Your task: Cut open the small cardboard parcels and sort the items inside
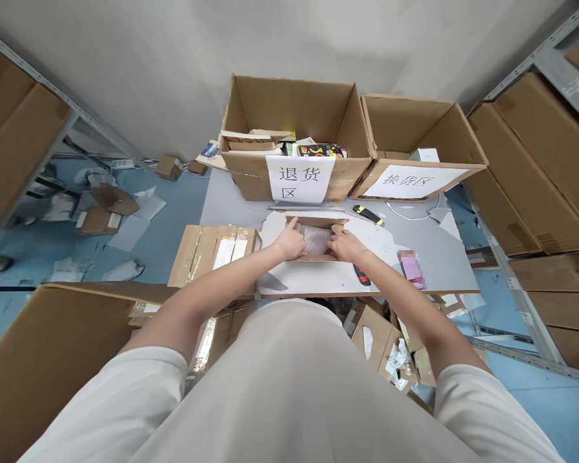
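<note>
Sealed cartons [197, 254] flank the worktop [444, 260]. Left hand [291, 241] at small open box's [314, 222] left end; grip closure cannot be told. Wrapped item [317, 240] inside. Right hand [343, 244] at right end, closure likewise undetermined. Red-black cutter [361, 275] beside right wrist; yellow-black cutter [368, 215] behind; pink item [410, 267] farther right.

Wrapped item [316, 240] inside open carton [317, 222], left hand [292, 242] and right hand [346, 245] at opposite ends.
</note>
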A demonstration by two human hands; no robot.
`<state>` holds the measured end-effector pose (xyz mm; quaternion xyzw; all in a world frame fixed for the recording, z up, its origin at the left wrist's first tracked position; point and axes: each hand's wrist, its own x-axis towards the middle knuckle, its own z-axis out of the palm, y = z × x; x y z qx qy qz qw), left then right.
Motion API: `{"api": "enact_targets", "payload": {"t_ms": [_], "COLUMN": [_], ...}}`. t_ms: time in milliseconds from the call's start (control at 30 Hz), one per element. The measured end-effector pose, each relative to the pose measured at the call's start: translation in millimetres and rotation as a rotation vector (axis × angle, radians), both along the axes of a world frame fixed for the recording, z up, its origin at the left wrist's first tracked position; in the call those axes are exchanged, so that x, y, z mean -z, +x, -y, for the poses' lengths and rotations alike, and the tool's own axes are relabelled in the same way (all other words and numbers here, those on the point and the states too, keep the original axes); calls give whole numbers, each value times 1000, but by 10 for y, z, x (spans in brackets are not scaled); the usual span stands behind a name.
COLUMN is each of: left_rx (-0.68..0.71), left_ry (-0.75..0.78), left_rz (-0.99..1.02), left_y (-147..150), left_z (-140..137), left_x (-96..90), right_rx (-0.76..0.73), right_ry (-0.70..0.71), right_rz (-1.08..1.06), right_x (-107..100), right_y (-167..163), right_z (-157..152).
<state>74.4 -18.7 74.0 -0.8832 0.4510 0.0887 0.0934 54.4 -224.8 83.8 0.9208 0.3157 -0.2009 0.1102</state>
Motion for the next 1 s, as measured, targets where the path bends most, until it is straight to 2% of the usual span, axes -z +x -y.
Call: {"api": "enact_targets", "payload": {"t_ms": [100,200,367,467,567,633,733,833,900,1000], "left_rx": [-65,-171,-375,-451,-510,-540,-580,-603,-612,-630], "left_ry": [-13,-56,-110,-95,-104,-123,-150,-166,-174,-185], "left_rz": [84,80,-35,-90,-123,-140,-148,-163,-181,-209], "left_y": [-87,-168,-270,-310,-351,-381,-416,-427,-427,-429], "left_z": [-159,-347,-555,-583,-559,-536,-517,-517,-522,-529], "left_x": [-51,-25,175,292,388,441,496,512,508,499], "right_rx": [24,70,224,332,383,383,380,413,544,830], "right_ry": [60,110,234,230,197,170,133,182,246,267], "right_rz": [87,119,221,275,247,247,296,209,22,-221], "right_x": [-6,52,294,444,467,370,118,-57,-29,219], "right_y": [-86,-197,-453,-595,-650,-627,-506,-272,-58,272], "right_z": [141,334,580,645,637,564,321,-36,-266,-488]}}
